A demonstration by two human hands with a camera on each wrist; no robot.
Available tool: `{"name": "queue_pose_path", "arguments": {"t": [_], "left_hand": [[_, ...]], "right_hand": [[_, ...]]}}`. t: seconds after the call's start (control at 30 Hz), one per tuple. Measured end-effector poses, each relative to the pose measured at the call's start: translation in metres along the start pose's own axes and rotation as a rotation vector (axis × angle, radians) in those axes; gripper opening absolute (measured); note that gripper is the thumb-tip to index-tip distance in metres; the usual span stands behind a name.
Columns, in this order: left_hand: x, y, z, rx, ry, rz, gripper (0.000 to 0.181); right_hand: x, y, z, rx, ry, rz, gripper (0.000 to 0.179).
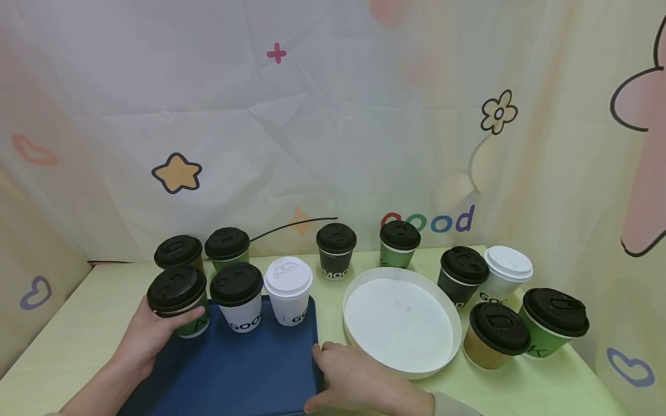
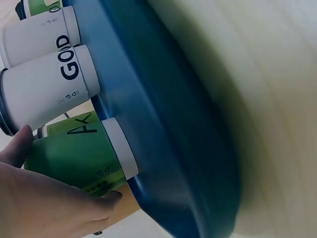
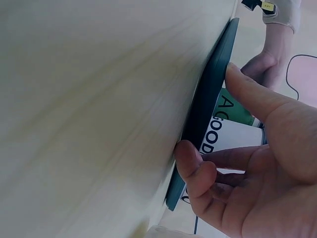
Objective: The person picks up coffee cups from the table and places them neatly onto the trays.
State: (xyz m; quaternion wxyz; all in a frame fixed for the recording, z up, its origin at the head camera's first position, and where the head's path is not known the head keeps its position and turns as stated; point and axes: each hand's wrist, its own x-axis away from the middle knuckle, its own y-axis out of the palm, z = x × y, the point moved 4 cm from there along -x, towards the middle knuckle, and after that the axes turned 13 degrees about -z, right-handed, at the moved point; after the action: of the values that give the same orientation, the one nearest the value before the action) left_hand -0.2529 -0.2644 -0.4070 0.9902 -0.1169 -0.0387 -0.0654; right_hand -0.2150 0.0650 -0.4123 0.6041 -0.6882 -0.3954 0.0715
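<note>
My left hand (image 1: 151, 335) grips a dark green paper cup (image 2: 74, 153) with a black lid at the left back of a blue tray (image 1: 244, 375). In the left wrist view the cup's white base overlaps the tray rim. Beside it on the tray are a white cup with a black lid (image 1: 239, 300) and a white cup with a white lid (image 1: 288, 292). At the tray's right side my right hand (image 1: 359, 375) holds the edge, thumb toward the near corner and curled fingers farther along, as the right wrist view shows.
Right of the tray lies a round white tray (image 1: 454, 346). Several lidded cups flank it, including a tan cup (image 1: 486, 349) and a green cup (image 1: 546, 329). Behind stand a black cup (image 1: 335, 260), a green cup (image 1: 398, 254) and two more at left. A printed curtain (image 1: 333, 144) hangs behind the table.
</note>
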Motion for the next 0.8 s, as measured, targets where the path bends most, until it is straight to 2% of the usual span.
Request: {"name": "queue_pose_path", "arguments": {"t": [0.27, 0.47, 0.6, 0.8], "left_hand": [[0.003, -0.014, -0.001, -0.032, -0.174, -0.024, 0.115], [0.004, -0.028, -0.005, 0.000, -0.214, -0.104, 0.113], [0.005, -0.040, -0.005, -0.011, -0.245, -0.150, 0.108], [0.002, -0.065, -0.008, -0.090, -0.245, -0.134, 0.100]], "right_hand": [[0.000, -0.001, 0.000, 0.008, 0.016, -0.005, 0.085], [0.001, 0.000, -0.001, 0.012, 0.028, -0.010, 0.087], [0.000, 0.000, -0.001, 0.018, 0.027, -0.003, 0.087], [-0.001, 0.000, -0.001, 0.038, 0.024, 0.002, 0.086]]}}
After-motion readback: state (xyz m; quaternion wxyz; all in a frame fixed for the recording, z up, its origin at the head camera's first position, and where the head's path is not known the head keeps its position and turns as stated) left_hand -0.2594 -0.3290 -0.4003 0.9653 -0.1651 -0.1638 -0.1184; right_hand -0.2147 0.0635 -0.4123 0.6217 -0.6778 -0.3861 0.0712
